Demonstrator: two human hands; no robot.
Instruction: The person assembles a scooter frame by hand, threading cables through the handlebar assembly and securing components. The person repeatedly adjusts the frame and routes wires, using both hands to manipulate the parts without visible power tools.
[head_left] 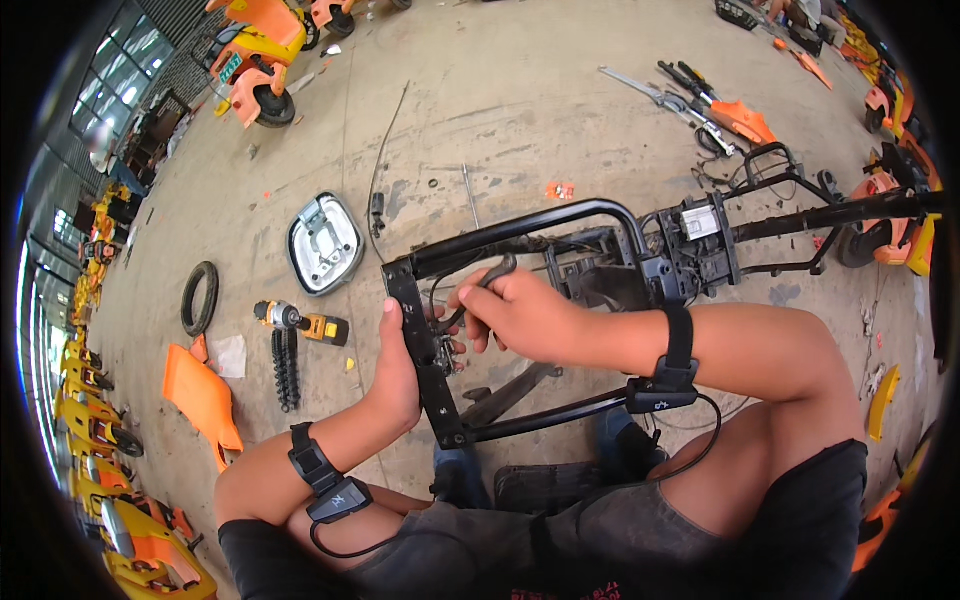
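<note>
A black tubular scooter frame [530,222] stretches in front of me, with a flat drilled plate [425,365] across its left end. My left hand [398,365] is closed round this plate, its thumb on the outer face and its fingertips showing on the inner side. Just inside the plate, my right hand [510,315] is closed on a dark curved handle [495,283]; its working end is hidden near the plate. A thin black cable loops beside the fingers. Small metal parts by the left fingertips are too small to name.
On the floor to the left lie a white-lined tray-like part [327,243], a cordless impact wrench [302,322], a coil spring shock [285,370], a tyre [201,298] and an orange panel [200,395]. Orange bodywork [745,122] lies far right. Scooters [262,80] stand around the edges.
</note>
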